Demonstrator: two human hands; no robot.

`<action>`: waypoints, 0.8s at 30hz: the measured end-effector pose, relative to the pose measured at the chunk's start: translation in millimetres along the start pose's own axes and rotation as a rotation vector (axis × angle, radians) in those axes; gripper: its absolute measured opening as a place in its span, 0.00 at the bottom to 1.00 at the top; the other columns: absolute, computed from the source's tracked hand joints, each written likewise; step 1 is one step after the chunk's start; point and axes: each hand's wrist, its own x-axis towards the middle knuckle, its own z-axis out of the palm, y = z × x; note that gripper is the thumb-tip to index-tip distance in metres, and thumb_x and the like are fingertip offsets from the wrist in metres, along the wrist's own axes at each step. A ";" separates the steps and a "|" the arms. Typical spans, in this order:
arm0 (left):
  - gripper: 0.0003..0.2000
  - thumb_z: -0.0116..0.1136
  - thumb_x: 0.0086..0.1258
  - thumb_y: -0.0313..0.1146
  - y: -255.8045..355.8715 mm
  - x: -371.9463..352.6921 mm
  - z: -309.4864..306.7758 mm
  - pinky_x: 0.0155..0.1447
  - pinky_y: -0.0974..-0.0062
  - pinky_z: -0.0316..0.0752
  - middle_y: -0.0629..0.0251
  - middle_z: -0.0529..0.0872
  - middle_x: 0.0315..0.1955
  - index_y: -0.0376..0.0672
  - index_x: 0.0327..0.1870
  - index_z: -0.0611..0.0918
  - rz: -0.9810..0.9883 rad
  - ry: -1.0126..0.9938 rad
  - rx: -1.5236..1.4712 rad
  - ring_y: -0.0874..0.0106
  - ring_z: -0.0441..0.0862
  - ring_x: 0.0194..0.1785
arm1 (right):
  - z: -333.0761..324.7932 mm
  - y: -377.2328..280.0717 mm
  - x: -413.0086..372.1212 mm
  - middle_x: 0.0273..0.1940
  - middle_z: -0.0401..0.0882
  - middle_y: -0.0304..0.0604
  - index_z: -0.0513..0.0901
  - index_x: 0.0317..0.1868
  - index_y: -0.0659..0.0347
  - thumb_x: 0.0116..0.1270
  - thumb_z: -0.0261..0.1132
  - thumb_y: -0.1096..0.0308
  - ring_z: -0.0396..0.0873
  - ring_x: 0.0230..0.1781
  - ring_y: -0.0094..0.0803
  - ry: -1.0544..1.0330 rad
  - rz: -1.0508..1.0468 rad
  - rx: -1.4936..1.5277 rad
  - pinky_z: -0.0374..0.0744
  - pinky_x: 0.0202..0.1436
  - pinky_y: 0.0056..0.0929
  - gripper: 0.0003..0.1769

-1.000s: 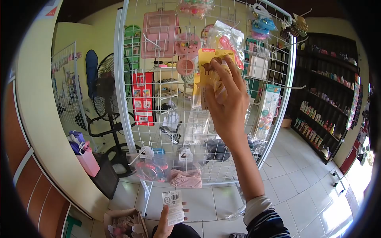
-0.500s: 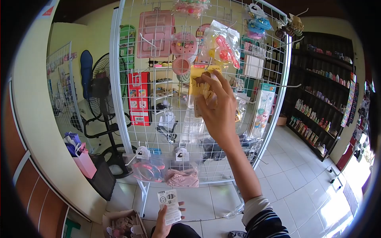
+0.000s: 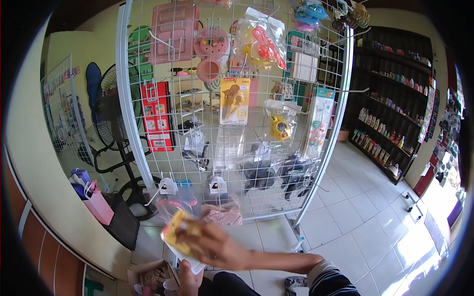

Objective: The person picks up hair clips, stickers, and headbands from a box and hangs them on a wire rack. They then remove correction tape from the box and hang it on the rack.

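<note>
Low in the view, my right hand (image 3: 219, 246) is closed on a yellow card package (image 3: 181, 229), blurred by motion. Just below it, my left hand (image 3: 190, 278) holds a white card (image 3: 195, 266), partly covered by the yellow package and my right hand. Above both hands, a yellow carded package (image 3: 234, 101) hangs on the white wire rack (image 3: 291, 212). To its right hangs a bag with a yellow toy-like item (image 3: 280, 126). Bagged pink items (image 3: 222, 212) hang at the rack's bottom, close above my right hand.
A cardboard box (image 3: 143, 271) of small packages stands on the floor at lower left. A black fan (image 3: 111, 108) and a pink bag (image 3: 98, 204) stand left of the rack. Dark shelves (image 3: 390, 93) with bottles line the right side.
My right hand has come down from the rack to my left hand with a yellow package in it. One yellow package now shows uncovered on the rack. The view has shifted slightly.
</note>
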 end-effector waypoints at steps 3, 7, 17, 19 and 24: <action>0.30 0.48 0.67 0.47 6.0 3.5 11.9 0.61 0.65 0.64 0.59 0.67 0.57 0.44 0.65 0.55 -0.154 0.179 0.039 0.65 0.67 0.60 | 16.5 -11.9 -27.6 0.61 0.63 0.46 0.68 0.59 0.58 0.52 0.64 0.63 0.56 0.65 0.47 -0.123 0.121 -0.313 0.60 0.61 0.51 0.32; 0.25 0.49 0.65 0.38 4.0 -0.4 15.2 0.54 0.66 0.69 0.56 0.71 0.52 0.44 0.62 0.59 -0.246 0.243 -0.015 0.63 0.71 0.52 | -16.7 -3.7 -27.5 0.58 0.67 0.48 0.68 0.58 0.59 0.52 0.66 0.59 0.58 0.64 0.47 -0.010 0.216 -0.159 0.58 0.63 0.50 0.33; 0.26 0.50 0.56 0.30 3.3 -11.5 6.3 0.48 0.63 0.71 0.56 0.70 0.42 0.39 0.58 0.61 -0.346 0.186 -0.253 0.64 0.70 0.44 | -213.1 111.2 10.6 0.43 0.77 0.47 0.75 0.45 0.65 0.54 0.66 0.68 0.76 0.44 0.36 1.049 0.245 -0.560 0.75 0.43 0.31 0.19; 0.26 0.51 0.56 0.31 0.8 -13.6 7.1 0.50 0.59 0.70 0.58 0.71 0.38 0.38 0.58 0.62 -0.345 0.220 -0.220 0.64 0.70 0.43 | -221.8 125.3 18.4 0.43 0.76 0.48 0.74 0.47 0.65 0.53 0.67 0.67 0.76 0.43 0.37 1.089 0.303 -0.473 0.75 0.43 0.31 0.21; 0.27 0.52 0.54 0.30 -0.9 -16.7 11.8 0.56 0.54 0.65 0.59 0.72 0.37 0.39 0.58 0.62 -0.371 0.240 -0.191 0.65 0.71 0.42 | -228.1 142.6 30.8 0.45 0.74 0.52 0.70 0.51 0.65 0.49 0.70 0.65 0.77 0.40 0.39 1.161 0.397 -0.375 0.75 0.42 0.32 0.28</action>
